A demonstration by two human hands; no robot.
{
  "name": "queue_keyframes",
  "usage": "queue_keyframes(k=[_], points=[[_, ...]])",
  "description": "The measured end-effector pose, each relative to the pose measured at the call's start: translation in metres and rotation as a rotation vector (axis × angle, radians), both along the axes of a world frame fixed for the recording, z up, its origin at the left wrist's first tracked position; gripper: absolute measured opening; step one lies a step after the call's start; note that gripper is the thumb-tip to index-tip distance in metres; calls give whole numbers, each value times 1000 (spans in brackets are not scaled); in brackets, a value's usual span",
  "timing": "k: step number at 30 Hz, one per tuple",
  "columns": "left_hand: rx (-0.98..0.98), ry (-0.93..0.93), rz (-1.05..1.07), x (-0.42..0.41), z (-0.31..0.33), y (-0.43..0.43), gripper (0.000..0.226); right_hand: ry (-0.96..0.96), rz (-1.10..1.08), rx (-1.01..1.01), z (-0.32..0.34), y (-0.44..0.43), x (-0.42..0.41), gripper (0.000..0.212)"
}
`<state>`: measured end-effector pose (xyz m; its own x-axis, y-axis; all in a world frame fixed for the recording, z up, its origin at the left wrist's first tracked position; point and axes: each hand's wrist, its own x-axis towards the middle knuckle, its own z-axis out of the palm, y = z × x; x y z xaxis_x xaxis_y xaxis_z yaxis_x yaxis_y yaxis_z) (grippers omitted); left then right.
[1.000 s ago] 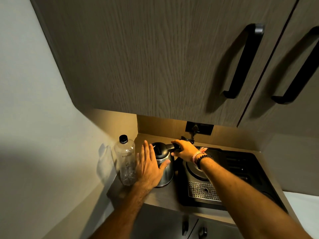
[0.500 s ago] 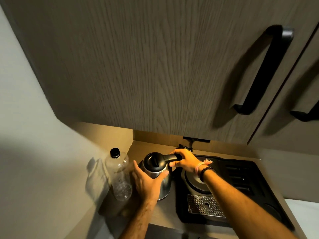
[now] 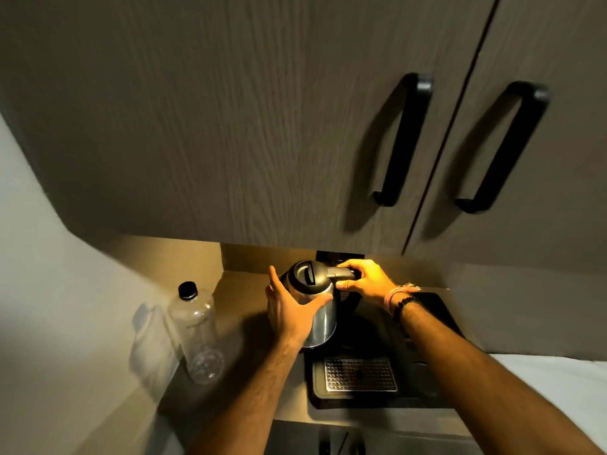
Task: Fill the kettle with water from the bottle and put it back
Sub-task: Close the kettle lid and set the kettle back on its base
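A steel kettle with a black lid is held up over the left part of a black tray, lid closed. My right hand is wrapped around its black handle. My left hand cups the kettle's steel side from the left. A clear plastic bottle with a black cap stands upright on the counter to the left, apart from both hands; it looks empty or nearly so.
A metal drip grille sits in the tray's front. Dark wooden cupboards with black handles hang low overhead. A pale wall closes the left side. A wall socket sits behind the kettle.
The kettle has risen off the counter and shifted right over the tray. My left hand went from hovering beside it to gripping its body. The bottle has not moved.
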<state>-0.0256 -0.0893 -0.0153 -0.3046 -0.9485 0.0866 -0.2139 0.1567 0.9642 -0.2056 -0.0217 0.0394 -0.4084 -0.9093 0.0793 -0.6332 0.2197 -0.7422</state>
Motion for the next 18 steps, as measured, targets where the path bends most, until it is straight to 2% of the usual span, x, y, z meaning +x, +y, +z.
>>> queue_keyframes(k=[7,18], points=[[67,-20,-143,-54,3,18,145,-6,-169,1,-1,42,-40,34],[81,-60,-246,-90,-2,28,140,-61,-254,11,-14,68,-74,34]])
